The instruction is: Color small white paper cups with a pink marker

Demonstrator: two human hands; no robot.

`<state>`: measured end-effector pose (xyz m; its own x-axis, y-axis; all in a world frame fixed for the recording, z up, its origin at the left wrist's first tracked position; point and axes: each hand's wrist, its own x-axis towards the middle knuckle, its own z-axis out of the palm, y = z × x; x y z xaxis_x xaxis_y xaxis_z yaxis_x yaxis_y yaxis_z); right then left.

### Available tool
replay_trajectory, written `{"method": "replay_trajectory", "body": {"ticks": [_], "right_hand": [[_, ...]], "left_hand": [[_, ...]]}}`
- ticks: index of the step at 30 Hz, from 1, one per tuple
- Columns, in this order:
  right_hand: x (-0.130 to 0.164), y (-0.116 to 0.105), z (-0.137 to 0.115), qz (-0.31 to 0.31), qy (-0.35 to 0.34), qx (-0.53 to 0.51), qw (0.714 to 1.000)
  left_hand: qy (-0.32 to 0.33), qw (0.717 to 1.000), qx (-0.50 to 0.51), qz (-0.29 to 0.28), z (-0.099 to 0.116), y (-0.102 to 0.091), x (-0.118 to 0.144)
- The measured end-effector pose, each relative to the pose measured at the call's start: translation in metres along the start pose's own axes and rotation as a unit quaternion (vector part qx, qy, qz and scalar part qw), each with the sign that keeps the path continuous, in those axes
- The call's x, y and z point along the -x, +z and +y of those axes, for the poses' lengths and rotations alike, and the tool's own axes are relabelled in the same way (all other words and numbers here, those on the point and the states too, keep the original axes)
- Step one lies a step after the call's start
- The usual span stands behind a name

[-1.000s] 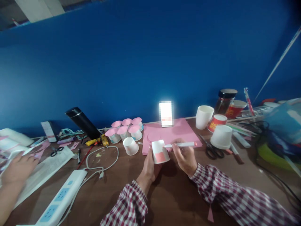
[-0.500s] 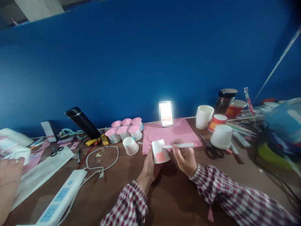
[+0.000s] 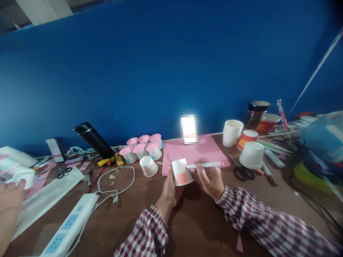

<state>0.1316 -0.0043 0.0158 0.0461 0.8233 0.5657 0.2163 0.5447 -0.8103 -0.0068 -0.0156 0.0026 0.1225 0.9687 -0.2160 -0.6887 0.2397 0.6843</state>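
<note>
Above a brown desk, I am gripping a partly pink-colored paper cup in my left hand, in front of a pink sheet, while my right hand is pinching a marker, its tip pointing at the cup's side. Six pink-topped cups are standing in two rows to the left.

White-and-pink cylindrical paper cup before pink rectangular paper sheet; pink-topped round paper cups stand left, black-handled metal scissors lie right.
</note>
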Motion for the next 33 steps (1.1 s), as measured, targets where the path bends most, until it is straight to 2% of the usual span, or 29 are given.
{"method": "replay_trajectory", "body": {"ticks": [10,13,18,21,25,30,33], "right_hand": [[-0.0018,-0.0001,-0.0013,0.008,0.006,-0.001,1.0],[-0.0032,-0.0003,-0.0025,0.024,0.009,-0.025,0.999],[-0.0047,-0.0005,-0.0048,0.052,0.01,-0.025,0.998],[-0.0048,-0.0003,-0.0044,0.056,0.013,-0.012,0.998],[-0.0048,-0.0003,-0.0014,0.054,0.012,-0.013,0.998],[-0.005,-0.0004,0.0011,0.052,0.011,-0.007,0.999],[-0.0041,0.0,0.0017,0.05,0.011,-0.013,0.999]], "left_hand": [[-0.015,0.999,0.004,0.028,-0.0003,-0.0029,-0.0005],[-0.015,1.0,0.005,0.024,0.0011,-0.0003,0.0007],[-0.013,0.999,-0.007,0.049,0.0039,0.0039,0.0019],[-0.009,0.999,-0.006,0.032,0.0033,0.0033,0.0014],[0.019,0.999,0.003,0.038,0.0007,0.0019,-0.0002],[0.046,0.998,0.012,-0.029,-0.0014,0.004,-0.0019],[0.066,0.997,0.011,-0.037,-0.0031,0.004,-0.0036]]}}
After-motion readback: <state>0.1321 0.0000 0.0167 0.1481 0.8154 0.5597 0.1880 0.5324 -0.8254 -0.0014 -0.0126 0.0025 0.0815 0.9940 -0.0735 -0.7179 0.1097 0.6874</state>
